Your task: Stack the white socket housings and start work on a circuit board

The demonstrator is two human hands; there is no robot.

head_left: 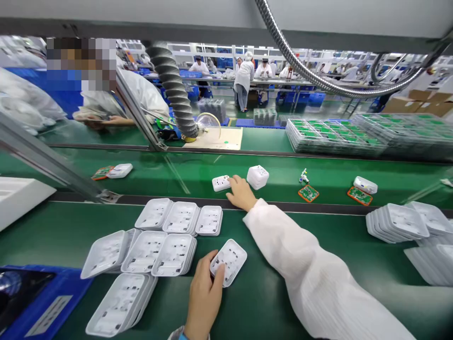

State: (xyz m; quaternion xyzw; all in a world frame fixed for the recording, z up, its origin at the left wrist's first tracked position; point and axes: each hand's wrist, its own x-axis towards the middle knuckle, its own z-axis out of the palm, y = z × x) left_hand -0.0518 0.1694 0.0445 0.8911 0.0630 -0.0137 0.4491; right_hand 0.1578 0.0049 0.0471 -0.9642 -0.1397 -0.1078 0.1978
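Observation:
My left hand (207,293) is closed on a shallow white plastic housing shell (231,257), thumb over its near edge, tilted above the green bench. Its inside, with small dark slots, faces up. On the green conveyor strip, my right hand (242,192) has its thumb and fingers at the right end of a small white plastic case (220,183) with dark holes. The fingertips partly cover that end. Close to the right of these fingers sits a stack of white covers (258,177). Left of my left hand stand several stacks of similar white shells (173,255).
Orange-edged circuit boards (308,193) and small white parts lie along the conveyor. More shell stacks (398,222) stand at right. A blue bin (53,302) is at lower left. Clear trays (336,134) and a grey duct (173,89) are beyond; a co-worker (141,94) sits opposite.

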